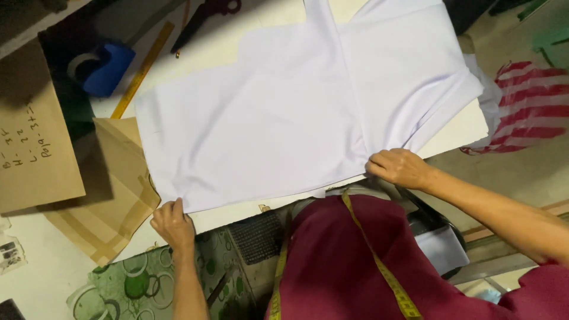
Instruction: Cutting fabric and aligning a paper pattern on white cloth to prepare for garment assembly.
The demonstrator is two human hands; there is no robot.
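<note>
A large sheet of white fabric [284,112] lies spread flat over the cream worktable [456,133]. My left hand [172,222] pinches the fabric's near left corner at the table's edge. My right hand [398,167] grips the near right edge, where the cloth bunches into folds. A yellow measuring tape [379,266] hangs around my neck over my dark red shirt [349,261].
Brown cardboard pattern pieces [35,136] lie at the left, one with handwriting. A yellow ruler [142,70], a tape roll in a blue holder [98,66] and dark scissors [204,15] sit at the far left. A red-and-white striped bag [527,106] lies at the right.
</note>
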